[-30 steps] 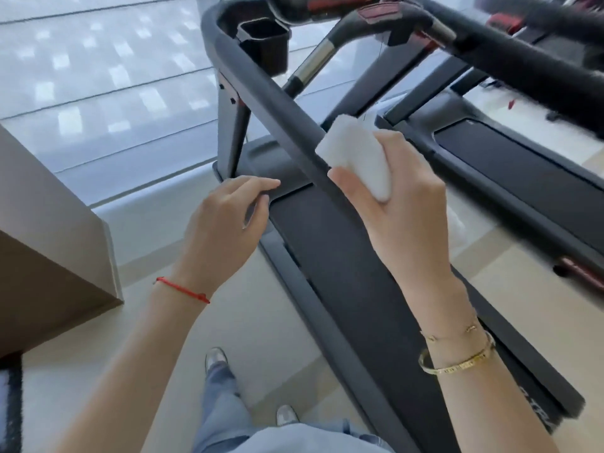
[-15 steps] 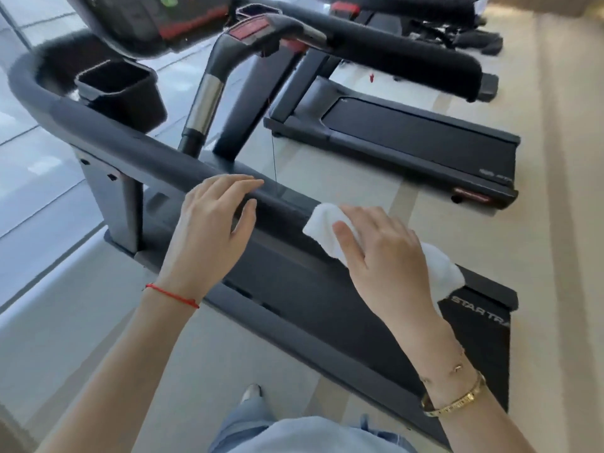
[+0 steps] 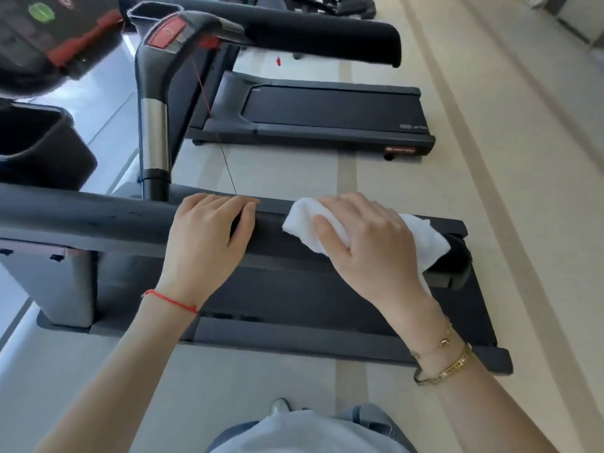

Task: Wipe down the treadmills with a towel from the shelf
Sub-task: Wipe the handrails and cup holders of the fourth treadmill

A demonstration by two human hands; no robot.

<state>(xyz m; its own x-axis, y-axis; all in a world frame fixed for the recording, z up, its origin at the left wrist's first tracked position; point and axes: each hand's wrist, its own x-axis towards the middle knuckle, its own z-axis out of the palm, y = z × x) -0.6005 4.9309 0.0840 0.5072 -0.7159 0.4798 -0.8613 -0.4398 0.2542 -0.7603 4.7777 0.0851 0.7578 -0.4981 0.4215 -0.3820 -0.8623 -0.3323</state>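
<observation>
Head view: the near treadmill lies across the frame, its long axis running left to right, console at the left. Its padded handrail runs the same way. A cup holder sits at the left, and an upright grip with a red button rises behind the rail, with a red cord hanging beside it. A second treadmill stands parallel farther off on the pale floor. The left hand rests on the rail, fingers straight and draped over its top. The right hand presses the white towel onto the rail's right end, thumb and fingers wrapped around it.
</observation>
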